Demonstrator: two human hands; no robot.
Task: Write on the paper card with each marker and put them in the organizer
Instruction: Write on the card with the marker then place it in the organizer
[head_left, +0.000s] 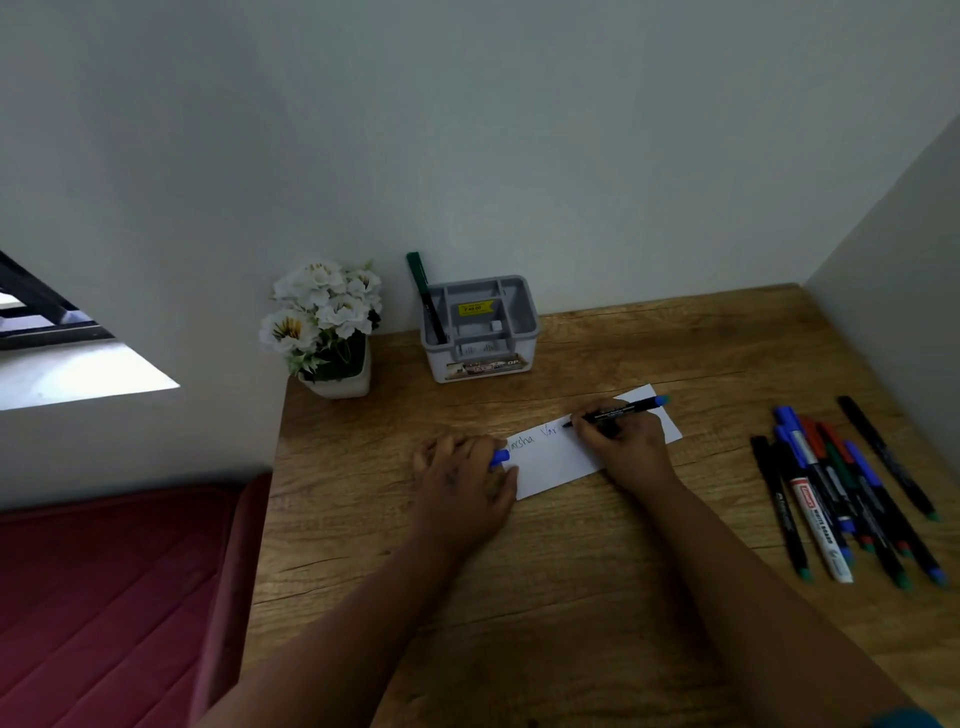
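A white paper card (558, 457) lies on the wooden desk (571, 571) with handwriting across its left and middle part. My right hand (626, 447) grips a black marker with a blue end (621, 409), its tip touching the card. At the card's left end rests my left hand (465, 480), fingers closed around a blue marker cap (500, 457). The grey organizer (480, 332) stands behind the card near the wall, with one green-capped marker (427, 296) upright in its left compartment. A pile of several markers (841, 488) lies at the desk's right.
A white pot of white artificial flowers (327, 332) stands at the desk's back left corner, left of the organizer. Walls close the desk at the back and right. A dark red cushioned surface (119, 597) sits left of and below the desk edge.
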